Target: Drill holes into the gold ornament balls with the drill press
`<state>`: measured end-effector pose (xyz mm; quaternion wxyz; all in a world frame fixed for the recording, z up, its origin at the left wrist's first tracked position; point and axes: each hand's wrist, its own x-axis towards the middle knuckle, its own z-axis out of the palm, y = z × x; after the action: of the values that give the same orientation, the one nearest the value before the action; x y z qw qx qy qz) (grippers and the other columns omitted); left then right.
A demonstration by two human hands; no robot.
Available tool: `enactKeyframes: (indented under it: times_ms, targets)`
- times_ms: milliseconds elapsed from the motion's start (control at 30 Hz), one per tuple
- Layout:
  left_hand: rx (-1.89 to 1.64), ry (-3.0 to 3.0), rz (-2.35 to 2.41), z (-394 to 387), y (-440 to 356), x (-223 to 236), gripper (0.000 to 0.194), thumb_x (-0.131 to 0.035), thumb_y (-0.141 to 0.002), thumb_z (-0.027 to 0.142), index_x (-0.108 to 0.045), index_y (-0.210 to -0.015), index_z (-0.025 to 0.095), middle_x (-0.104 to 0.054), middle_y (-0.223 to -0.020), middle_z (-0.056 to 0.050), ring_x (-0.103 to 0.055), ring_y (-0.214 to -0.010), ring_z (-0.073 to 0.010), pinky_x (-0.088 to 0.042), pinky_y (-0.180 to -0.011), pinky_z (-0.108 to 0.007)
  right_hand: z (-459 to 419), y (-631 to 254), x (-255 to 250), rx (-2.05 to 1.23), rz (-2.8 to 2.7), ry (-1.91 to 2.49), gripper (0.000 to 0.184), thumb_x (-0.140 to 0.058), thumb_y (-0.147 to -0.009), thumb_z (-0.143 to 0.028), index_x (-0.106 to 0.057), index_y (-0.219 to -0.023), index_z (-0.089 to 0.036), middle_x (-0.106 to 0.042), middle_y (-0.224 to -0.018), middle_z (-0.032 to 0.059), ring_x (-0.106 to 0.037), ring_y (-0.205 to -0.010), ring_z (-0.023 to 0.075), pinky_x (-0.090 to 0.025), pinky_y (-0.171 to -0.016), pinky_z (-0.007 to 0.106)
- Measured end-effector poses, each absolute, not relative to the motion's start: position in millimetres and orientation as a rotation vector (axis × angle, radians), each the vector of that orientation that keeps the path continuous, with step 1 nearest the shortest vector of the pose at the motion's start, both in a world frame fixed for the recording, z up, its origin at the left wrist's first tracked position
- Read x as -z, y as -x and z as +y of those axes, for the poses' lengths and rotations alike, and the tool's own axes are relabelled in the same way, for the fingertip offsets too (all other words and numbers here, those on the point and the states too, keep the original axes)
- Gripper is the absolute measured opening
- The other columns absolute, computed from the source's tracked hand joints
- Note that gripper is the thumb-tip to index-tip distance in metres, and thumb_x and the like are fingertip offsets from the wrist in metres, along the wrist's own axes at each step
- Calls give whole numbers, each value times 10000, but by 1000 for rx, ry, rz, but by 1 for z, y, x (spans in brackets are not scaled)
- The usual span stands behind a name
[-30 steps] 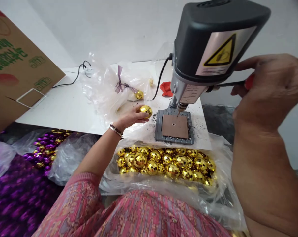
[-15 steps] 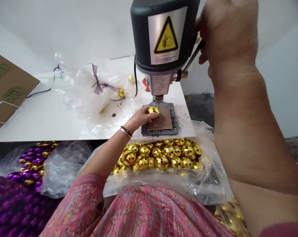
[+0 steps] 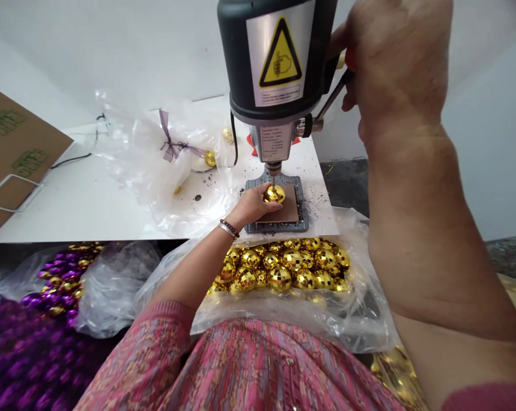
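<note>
My left hand (image 3: pixel 253 204) grips a faceted gold ball (image 3: pixel 274 194) and holds it on the brown plate (image 3: pixel 289 212) of a small bench drill (image 3: pixel 279 63). The drill bit (image 3: pixel 273 180) touches the top of the ball. My right hand (image 3: pixel 395 63) is raised high on the right, its fingers wrapped round the drill's lever handle (image 3: pixel 331 103), whose red knob shows between them. A clear bag with several gold balls (image 3: pixel 283 267) lies just in front of me, under my left forearm.
A white table (image 3: pixel 82 200) carries crumpled clear plastic bags (image 3: pixel 172 160) with a few gold balls and a purple ribbon. A cardboard box (image 3: pixel 13 148) stands at the left. Bags of purple and gold balls (image 3: pixel 56 279) lie below the table's left edge. Dark drill dust is scattered around the base.
My left hand carried the gold ball from the table onto the drill plate and under the bit. The view swung to centre the drill; my right hand stayed on the lever.
</note>
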<state>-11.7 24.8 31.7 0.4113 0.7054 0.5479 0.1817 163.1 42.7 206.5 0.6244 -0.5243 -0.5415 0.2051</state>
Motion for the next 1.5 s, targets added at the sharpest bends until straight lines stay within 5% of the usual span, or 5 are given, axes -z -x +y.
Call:
enactKeyframes:
  times_ms: [167, 433, 1100, 1333, 1500]
  targets:
    - [-518, -1774, 1311, 25, 14, -25, 469, -798, -733, 320, -692, -1162, 162, -734, -951, -18, -632, -846, -178, -453, -744, -257, 8, -161, -181, -193, -1313, 1179, 311, -490, -911, -184, -776, -908, -60, -444, -561, -49, -359, -481, 8, -370, -568, 189]
    - [-514, -1743, 1335, 22, 13, -28, 533, -802, -736, 310, -675, -1232, 165, -733, -969, -10, -624, -844, -168, -451, -762, -261, -24, -160, -125, 8, -1360, 1135, 395, -442, -809, -158, -772, -1021, -110, -735, -907, 53, -627, -721, 88, -536, -764, 234]
    - [-575, -1721, 1267, 23, 15, -17, 457, -793, -747, 295, -672, -1175, 189, -732, -968, -13, -634, -832, -173, -482, -784, -287, -12, -163, -52, 153, -1330, 1019, 371, -389, -969, -321, -711, -1135, -239, -682, -948, 38, -656, -818, 142, -570, -798, 355]
    - [-614, -1696, 1259, 23, 13, -19, 417, -795, -736, 272, -679, -1118, 151, -722, -958, -29, -635, -866, -180, -476, -786, -277, -1, -156, -113, 180, -1219, 998, 429, -389, -900, -286, -776, -973, -116, -561, -627, 13, -524, -568, 84, -470, -622, 254]
    - [-613, -1618, 1372, 9, 32, -34, 381, -785, -749, 286, -675, -1085, 141, -707, -947, -32, -610, -834, -158, -475, -767, -265, 27, -170, -152, 29, -1264, 1025, 419, -377, -893, -224, -780, -874, -113, -581, -681, 55, -594, -698, 107, -496, -695, 260]
